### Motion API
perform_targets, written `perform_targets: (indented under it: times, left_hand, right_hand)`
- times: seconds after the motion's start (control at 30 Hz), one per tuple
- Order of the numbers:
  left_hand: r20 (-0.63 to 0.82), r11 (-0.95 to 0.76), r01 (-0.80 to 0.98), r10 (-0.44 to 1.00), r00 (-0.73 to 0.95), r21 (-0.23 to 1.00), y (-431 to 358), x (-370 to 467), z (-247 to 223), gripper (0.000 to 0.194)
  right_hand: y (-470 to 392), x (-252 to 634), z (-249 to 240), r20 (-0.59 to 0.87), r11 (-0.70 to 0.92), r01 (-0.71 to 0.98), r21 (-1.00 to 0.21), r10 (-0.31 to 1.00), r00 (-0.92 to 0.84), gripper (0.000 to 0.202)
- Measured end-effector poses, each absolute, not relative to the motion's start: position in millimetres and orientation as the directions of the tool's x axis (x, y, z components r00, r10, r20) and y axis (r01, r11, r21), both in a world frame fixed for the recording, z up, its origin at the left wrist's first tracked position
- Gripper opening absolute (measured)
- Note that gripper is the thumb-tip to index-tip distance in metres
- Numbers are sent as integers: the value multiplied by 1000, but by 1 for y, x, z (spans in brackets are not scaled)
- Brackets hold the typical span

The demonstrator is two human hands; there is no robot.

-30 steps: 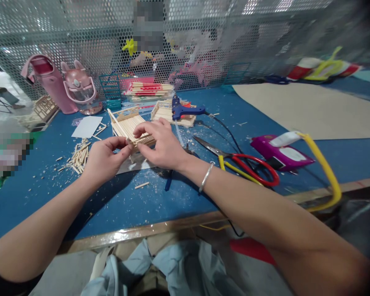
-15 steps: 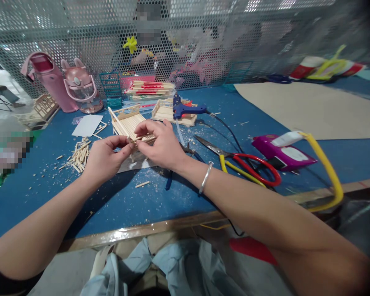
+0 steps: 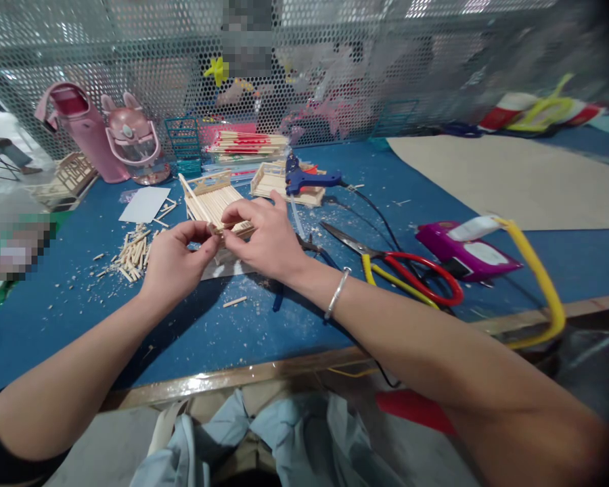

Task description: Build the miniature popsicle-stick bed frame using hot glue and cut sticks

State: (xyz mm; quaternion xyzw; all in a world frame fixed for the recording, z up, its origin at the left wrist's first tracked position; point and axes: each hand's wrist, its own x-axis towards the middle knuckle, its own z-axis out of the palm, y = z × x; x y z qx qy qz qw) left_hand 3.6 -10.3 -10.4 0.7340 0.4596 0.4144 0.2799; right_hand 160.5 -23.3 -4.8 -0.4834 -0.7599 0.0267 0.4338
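Note:
A small model built of wooden sticks [image 3: 218,201], with a slatted floor and low railings, sits in front of me, its near edge partly covered by my fingers. At its near left corner my left hand [image 3: 177,260] is closed, thumb and fingertips pinched on the end of a thin wooden stick. My right hand [image 3: 268,237] pinches along the same thin stick from the right, close to the left fingertips. Fingers hide most of this stick, and whether it touches the model I cannot tell. Under the near edge lies a whitish sheet [image 3: 223,268].
Stick offcuts [image 3: 133,253] are heaped at left by a white card [image 3: 145,204]. A blue glue gun [image 3: 309,179] rests by a second stick model [image 3: 268,181]. Red-handled scissors [image 3: 386,256], pliers [image 3: 314,247] and a purple device [image 3: 464,251] lie right. Pink bottles [image 3: 88,138] stand behind.
Both hands stay at the model's near edge. The fingertips have shifted slightly, and the thin stick shows less between them than before.

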Motion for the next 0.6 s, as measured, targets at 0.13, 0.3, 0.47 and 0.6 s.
perform_targets:
  times: [0.13, 0.3, 0.47, 0.6]
  left_hand:
    - [341, -399, 428, 916, 210, 811, -12, 5, -11, 18]
    - [330, -404, 410, 913, 242, 818, -13, 5, -8, 19]
    - [321, -408, 382, 907, 273, 829, -10, 2, -8, 18]
    - [291, -369, 301, 916, 276, 879, -7, 2, -10, 20]
  right_hand:
    - [-22, 161, -6, 632, 529, 713, -459, 759, -156, 6]
    - [-21, 161, -8, 647, 535, 714, -451, 747, -151, 7]
    - [-20, 162, -8, 636, 530, 720, -447, 755, -160, 7]
    - [-20, 162, -8, 634, 532, 716, -451, 756, -162, 7]
